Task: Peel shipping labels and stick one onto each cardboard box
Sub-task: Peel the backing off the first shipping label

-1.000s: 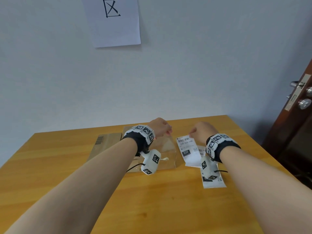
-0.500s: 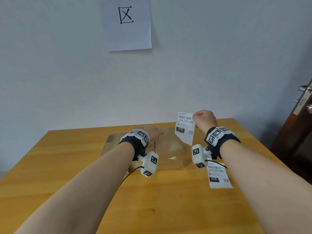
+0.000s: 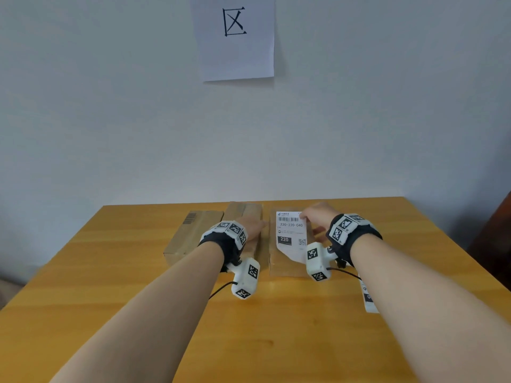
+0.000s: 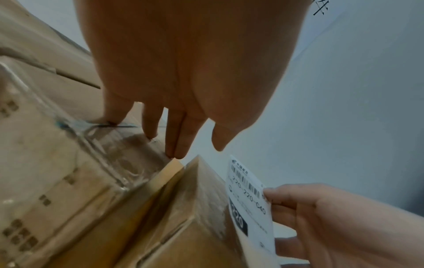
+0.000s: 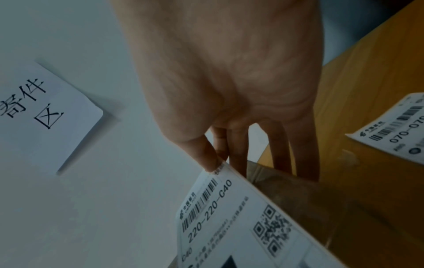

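The right hand [image 3: 318, 217] pinches the upper right edge of the shipping label [image 3: 290, 233] printed 220-220-C40, thumb on its face and fingers behind, as the right wrist view shows. Half a second ago that label hung in the air above the table, tilted; now it has come down and lies over the top of the right cardboard box [image 3: 287, 268], its lower end still lifted a little off the cardboard. The left hand [image 3: 253, 226] has slid forward and rests on the middle cardboard box [image 3: 243, 210] with its fingers [image 4: 176, 137] straight and together, tips at the box's edge, holding nothing. A third cardboard box [image 3: 190, 236], with a printed barcode on top, sits just beside it on the left, as before. A second label [image 3: 369, 298] reading 070 lies flat on the wooden table [image 3: 276, 341], now mostly hidden under the right forearm. On the wall behind hangs a white paper sign [image 3: 235, 37] with black characters, which has shifted toward the centre of the head view.
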Demonstrator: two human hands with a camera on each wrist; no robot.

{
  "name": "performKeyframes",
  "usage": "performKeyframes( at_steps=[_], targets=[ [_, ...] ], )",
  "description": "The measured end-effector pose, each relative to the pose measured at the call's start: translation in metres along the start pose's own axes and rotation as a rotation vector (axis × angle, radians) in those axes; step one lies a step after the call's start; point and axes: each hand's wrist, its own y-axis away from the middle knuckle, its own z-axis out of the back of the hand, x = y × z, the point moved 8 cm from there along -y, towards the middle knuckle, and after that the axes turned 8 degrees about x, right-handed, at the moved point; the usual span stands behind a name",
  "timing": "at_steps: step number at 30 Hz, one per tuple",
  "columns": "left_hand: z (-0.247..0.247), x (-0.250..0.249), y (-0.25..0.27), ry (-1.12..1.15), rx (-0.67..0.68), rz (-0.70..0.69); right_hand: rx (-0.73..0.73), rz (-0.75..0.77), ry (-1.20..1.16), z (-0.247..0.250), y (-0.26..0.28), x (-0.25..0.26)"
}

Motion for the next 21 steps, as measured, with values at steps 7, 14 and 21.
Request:
performKeyframes(
  at_steps=[7, 14, 21],
  targets=[
    [0.033, 0.041, 0.015, -0.047, -0.036, 0.109, 0.076, 0.049, 0.005, -0.036, 0.003, 0.02],
    [0.059, 0.093, 0.019, -0.082, -0.08, 0.197, 0.124, 0.082, 0.045, -0.063, 0.003, 0.038],
    [0.083, 0.143, 0.023, 0.065, -0.11, 0.287, 0.208, 0.097, -0.007, -0.085, 0.0, 0.044]
  ],
)
